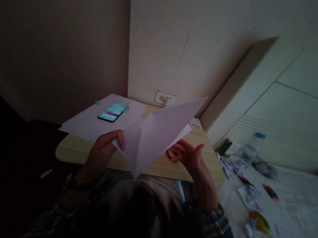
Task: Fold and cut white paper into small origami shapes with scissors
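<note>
A folded sheet of white paper is held up above the small wooden table, with a crease running down towards its lower point. My left hand pinches the sheet's left corner between thumb and fingers. On the other side, my right hand is spread with the thumb apart, just below the sheet's right part; whether its fingertips touch the paper is hard to tell. Near those fingers lies a red loop, perhaps a scissors handle, partly hidden by the hand.
A lit phone rests on large white sheets at the table's left. Behind is a wall socket. To the right, a plastic bottle, paper scraps and a yellow-green item lie on a pale surface.
</note>
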Action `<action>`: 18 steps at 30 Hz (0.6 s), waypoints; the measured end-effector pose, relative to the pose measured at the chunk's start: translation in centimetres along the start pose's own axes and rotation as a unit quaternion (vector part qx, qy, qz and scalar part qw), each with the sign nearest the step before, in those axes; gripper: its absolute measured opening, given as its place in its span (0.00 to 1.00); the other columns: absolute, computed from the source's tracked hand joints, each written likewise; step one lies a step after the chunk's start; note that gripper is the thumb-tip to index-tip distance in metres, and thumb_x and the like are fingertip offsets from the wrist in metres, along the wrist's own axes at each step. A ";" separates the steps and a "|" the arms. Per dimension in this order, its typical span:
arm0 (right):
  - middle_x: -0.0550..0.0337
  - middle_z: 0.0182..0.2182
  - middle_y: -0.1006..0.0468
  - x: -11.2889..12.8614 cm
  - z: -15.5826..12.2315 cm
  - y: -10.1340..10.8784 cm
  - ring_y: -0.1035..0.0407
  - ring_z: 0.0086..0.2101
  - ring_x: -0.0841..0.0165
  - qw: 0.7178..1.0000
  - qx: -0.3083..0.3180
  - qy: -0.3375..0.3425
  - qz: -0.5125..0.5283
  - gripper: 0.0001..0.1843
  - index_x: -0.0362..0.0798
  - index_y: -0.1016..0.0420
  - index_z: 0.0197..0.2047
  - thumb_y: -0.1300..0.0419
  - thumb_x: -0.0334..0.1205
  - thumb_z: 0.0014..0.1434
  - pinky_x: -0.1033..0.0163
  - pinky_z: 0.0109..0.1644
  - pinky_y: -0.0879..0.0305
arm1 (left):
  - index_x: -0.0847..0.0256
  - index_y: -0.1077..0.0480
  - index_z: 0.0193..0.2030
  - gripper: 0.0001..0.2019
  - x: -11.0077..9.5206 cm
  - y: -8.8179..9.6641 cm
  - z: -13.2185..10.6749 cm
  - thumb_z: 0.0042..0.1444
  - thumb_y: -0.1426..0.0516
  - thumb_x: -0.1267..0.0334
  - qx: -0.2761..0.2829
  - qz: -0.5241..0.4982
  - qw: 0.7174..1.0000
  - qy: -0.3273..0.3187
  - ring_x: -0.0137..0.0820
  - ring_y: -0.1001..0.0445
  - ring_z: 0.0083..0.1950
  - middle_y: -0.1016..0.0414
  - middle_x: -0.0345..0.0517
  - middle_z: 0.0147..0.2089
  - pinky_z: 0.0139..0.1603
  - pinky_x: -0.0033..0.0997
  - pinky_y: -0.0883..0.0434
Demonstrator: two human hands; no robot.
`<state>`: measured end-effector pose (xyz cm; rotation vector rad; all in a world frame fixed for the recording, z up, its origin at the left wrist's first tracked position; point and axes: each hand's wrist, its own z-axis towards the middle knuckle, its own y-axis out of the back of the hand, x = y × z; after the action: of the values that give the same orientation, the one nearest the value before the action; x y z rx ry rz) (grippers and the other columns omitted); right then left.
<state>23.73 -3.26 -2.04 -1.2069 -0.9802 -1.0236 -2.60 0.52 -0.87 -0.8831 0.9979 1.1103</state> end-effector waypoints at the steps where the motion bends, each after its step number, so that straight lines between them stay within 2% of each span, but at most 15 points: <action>1: 0.50 0.44 0.20 0.1 -0.1 -0.6 0.26 0.42 0.60 1.000 0.003 0.007 -0.022 0.40 0.51 0.27 0.47 0.53 0.76 0.49 0.60 0.35 0.29 | 0.59 0.36 0.19 0.09 0.3 -0.1 0.1 0.47 0.48 0.69 0.010 0.045 0.999 -0.022 0.28 0.37 0.26 0.34 0.36 0.20 0.27 0.26 0.40; 3: 0.54 0.41 0.21 0.5 -0.2 -1.7 0.26 0.36 0.64 0.997 -0.005 0.020 -0.072 0.34 0.52 0.27 0.46 0.47 0.72 0.50 0.61 0.35 0.30 | 0.59 0.34 0.19 0.09 0.8 -0.3 0.2 0.46 0.50 0.71 0.048 0.121 0.990 -0.062 0.28 0.36 0.27 0.34 0.37 0.21 0.30 0.27 0.39; 5: 0.60 0.31 0.23 1.0 -0.1 -2.6 0.30 0.28 0.69 0.990 -0.065 0.031 -0.118 0.25 0.51 0.27 0.39 0.39 0.63 0.49 0.65 0.30 0.33 | 0.59 0.34 0.19 0.09 0.8 -0.5 0.3 0.45 0.51 0.72 0.106 0.161 0.977 -0.085 0.29 0.34 0.28 0.34 0.37 0.22 0.32 0.27 0.36; 7: 0.67 0.21 0.30 1.3 0.1 -3.1 0.37 0.22 0.73 0.984 -0.118 0.042 -0.123 0.18 0.49 0.29 0.31 0.34 0.55 0.48 0.68 0.25 0.39 | 0.59 0.33 0.21 0.10 0.5 -0.6 0.3 0.47 0.51 0.71 0.172 0.192 0.962 -0.085 0.30 0.30 0.32 0.30 0.39 0.27 0.36 0.27 0.33; 9: 0.71 0.17 0.36 1.5 0.3 -3.1 0.42 0.19 0.75 0.983 -0.131 0.054 -0.112 0.14 0.48 0.30 0.28 0.34 0.49 0.49 0.70 0.22 0.43 | 0.60 0.29 0.25 0.08 0.0 -0.3 0.1 0.51 0.48 0.69 0.240 0.214 0.945 -0.069 0.33 0.27 0.42 0.25 0.44 0.41 0.44 0.30 0.31; 11: 0.71 0.16 0.37 1.5 0.5 -2.9 0.43 0.18 0.75 0.985 -0.118 0.057 -0.114 0.11 0.48 0.29 0.30 0.35 0.46 0.50 0.69 0.21 0.44 | 0.59 0.26 0.34 0.06 -0.3 0.1 -0.1 0.53 0.45 0.66 0.279 0.180 0.942 -0.045 0.40 0.30 0.55 0.31 0.49 0.58 0.52 0.36 0.31; 12: 0.71 0.16 0.36 1.5 0.5 -2.8 0.42 0.18 0.74 0.985 -0.109 0.054 -0.119 0.11 0.48 0.28 0.32 0.35 0.45 0.50 0.69 0.20 0.44 | 0.57 0.26 0.41 0.09 -0.3 0.3 -0.1 0.53 0.44 0.65 0.277 0.132 0.951 -0.034 0.43 0.33 0.60 0.36 0.50 0.64 0.55 0.39 0.32; 14: 0.70 0.18 0.32 1.5 0.4 -2.8 0.41 0.19 0.74 0.986 -0.093 0.046 -0.131 0.11 0.49 0.27 0.36 0.36 0.45 0.51 0.69 0.20 0.44 | 0.52 0.32 0.54 0.20 -0.1 0.2 0.1 0.53 0.41 0.63 0.234 0.018 0.972 -0.014 0.46 0.37 0.64 0.43 0.51 0.69 0.58 0.45 0.34; 16: 0.68 0.21 0.30 1.7 0.4 -2.9 0.40 0.20 0.73 0.984 -0.070 0.045 -0.158 0.11 0.49 0.27 0.37 0.37 0.45 0.51 0.69 0.20 0.44 | 0.48 0.40 0.61 0.31 0.1 -0.3 0.7 0.50 0.37 0.62 0.177 -0.055 0.983 0.002 0.46 0.36 0.63 0.43 0.53 0.69 0.58 0.46 0.33; 18: 0.65 0.24 0.26 2.0 0.2 -3.3 0.36 0.23 0.71 0.974 -0.041 0.052 -0.218 0.10 0.49 0.27 0.37 0.39 0.44 0.53 0.68 0.23 0.42 | 0.50 0.43 0.63 0.37 0.0 -1.2 1.4 0.46 0.35 0.61 0.137 -0.070 0.988 0.025 0.45 0.31 0.59 0.39 0.56 0.66 0.54 0.42 0.30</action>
<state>21.00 -3.43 0.71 -1.0130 -1.1573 -1.4697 -1.12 1.55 -0.36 -0.7481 1.0823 0.8133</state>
